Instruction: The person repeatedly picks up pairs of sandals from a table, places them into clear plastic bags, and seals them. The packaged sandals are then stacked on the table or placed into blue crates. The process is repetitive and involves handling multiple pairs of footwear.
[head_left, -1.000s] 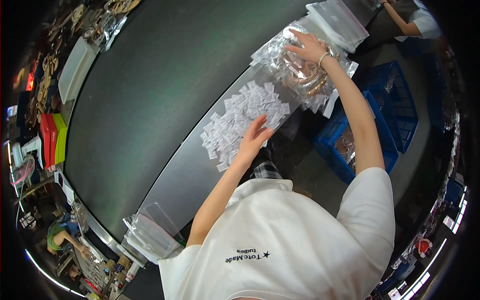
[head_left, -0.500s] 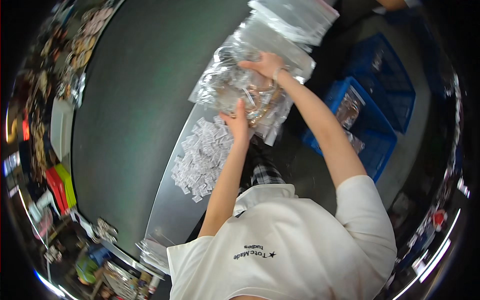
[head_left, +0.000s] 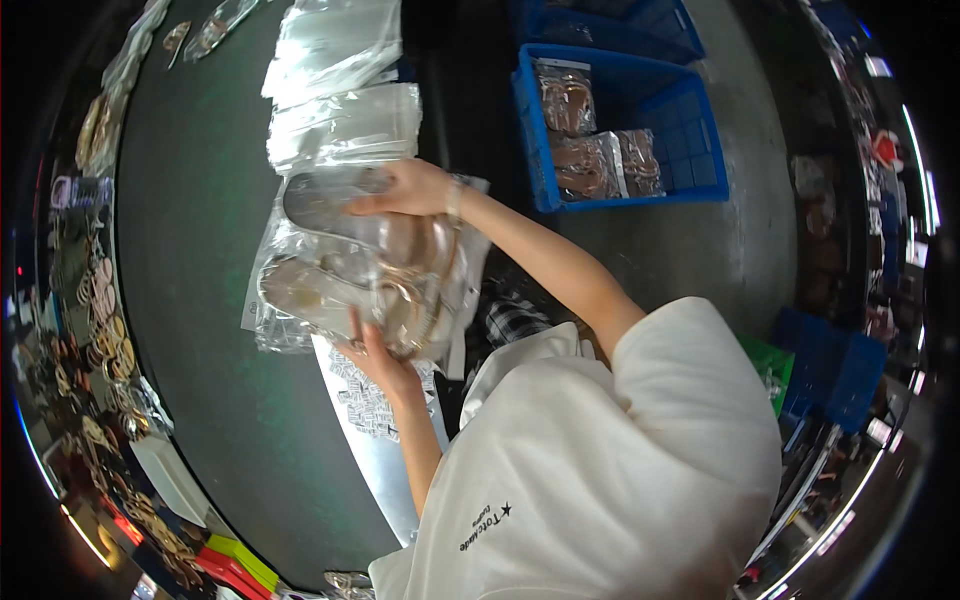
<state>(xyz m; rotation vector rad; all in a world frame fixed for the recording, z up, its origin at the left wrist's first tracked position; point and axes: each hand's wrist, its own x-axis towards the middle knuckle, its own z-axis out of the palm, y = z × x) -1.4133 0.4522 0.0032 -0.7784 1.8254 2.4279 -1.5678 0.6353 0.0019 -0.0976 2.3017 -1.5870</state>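
A pair of sandals in a clear plastic bag (head_left: pixel 322 292) lies between my two hands, over the table's near edge. The sandals have dark and tan insoles and shiny gold straps, and the bag's film is crumpled and glossy. My right hand (head_left: pixel 415 188) grips the far side, by the dark insole. My left hand (head_left: pixel 383 362) holds the near side beside the gold straps, its fingers partly hidden by the film. More clear plastic lies beneath the bag. Just below my left hand is a pile of small white printed tags (head_left: pixel 370 405), partly covered.
Stacks of flat clear bags (head_left: pixel 345 125) lie beyond my hands. A dark green work surface (head_left: pixel 210 330) extends left, with sandals along its far edge (head_left: pixel 105 340). On the floor at right, a blue crate (head_left: pixel 690 140) holds several bagged sandals; another blue crate (head_left: pixel 610 30) is behind it.
My view has turned to the right, so the crates now sit nearer the top middle. Both hands still hold the plastic, and the pair of sandals inside now shows flat and more plainly.
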